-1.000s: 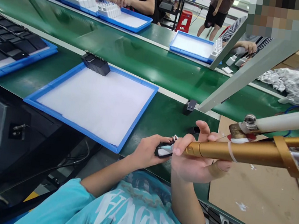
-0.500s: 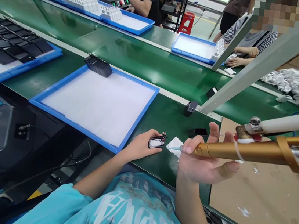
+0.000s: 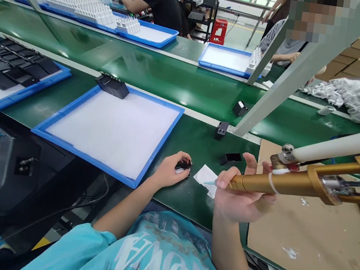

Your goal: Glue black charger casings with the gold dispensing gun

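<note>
The left hand (image 3: 169, 170) holds a small black case (image 3: 184, 165) just above or on the green table (image 3: 177, 201), right of the blue tray (image 3: 84, 158); its thumb and fingers are bent narrowly around the case, hiding most of it, and whether its underside touches the table cannot be told. The case looks like light, stiff plastic, smooth enough to slip a little, so a hold across its two long outer sides seems best, clear of the small parts at its right end, which may be delicate. The right hand (image 3: 240, 201) holds the front of a gold tube (image 3: 272, 182), one finger curled over its nose and others stretched out beyond it. The tube looks like rigid metal with some heft, and the linkage joined to its rear may bear part of that; gripping the barrel just behind its thin blue tip (image 3: 209, 183) should steer it well, as the tip itself looks easy to bend. In this view the tip lies over white paper (image 3: 205, 174), apart from the case. A hollow black box (image 3: 231, 158) sits near the right hand, with a black plug (image 3: 221, 131) beyond.
</note>
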A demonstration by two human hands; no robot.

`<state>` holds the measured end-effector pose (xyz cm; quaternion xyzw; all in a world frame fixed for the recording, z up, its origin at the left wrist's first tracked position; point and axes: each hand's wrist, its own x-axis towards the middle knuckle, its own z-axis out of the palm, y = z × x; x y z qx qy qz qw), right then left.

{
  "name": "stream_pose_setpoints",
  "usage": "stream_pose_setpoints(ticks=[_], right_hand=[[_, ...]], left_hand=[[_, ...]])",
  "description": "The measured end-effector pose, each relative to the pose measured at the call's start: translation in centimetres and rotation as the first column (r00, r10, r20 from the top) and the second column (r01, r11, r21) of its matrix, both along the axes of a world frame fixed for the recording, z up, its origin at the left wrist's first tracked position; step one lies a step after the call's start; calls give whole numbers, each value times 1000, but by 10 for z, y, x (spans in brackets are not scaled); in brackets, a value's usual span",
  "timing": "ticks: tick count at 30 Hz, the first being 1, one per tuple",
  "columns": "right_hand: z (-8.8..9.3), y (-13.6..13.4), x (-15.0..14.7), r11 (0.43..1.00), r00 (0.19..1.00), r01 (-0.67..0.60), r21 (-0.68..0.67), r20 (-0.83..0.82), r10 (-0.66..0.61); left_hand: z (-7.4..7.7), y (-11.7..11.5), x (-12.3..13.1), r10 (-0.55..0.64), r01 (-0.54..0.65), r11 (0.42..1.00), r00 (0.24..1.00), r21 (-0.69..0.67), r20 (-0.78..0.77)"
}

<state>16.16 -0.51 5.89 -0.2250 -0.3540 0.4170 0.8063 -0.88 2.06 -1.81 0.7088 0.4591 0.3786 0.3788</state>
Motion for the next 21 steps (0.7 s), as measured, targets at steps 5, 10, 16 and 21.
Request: stream_pose_setpoints(ticks=[5, 10, 16, 21], right_hand=[[-2, 0, 3, 1000, 1000, -8, 10, -21, 8], [-3, 0, 3, 1000, 999, -6, -15, -38, 6], [-3, 0, 5, 1000, 999, -7, -20, -43, 7], [-4, -1, 4, 1000, 999, -11, -24, -39, 10]], left_hand=[[2, -4, -3, -33, 46, 993, 992, 107, -122], [17, -11, -13, -128, 205, 962, 923, 181, -362], [18, -21, -15, -56, 167, 958, 904, 231, -423], [8, -24, -3, 70, -14, 981, 955, 192, -289]])
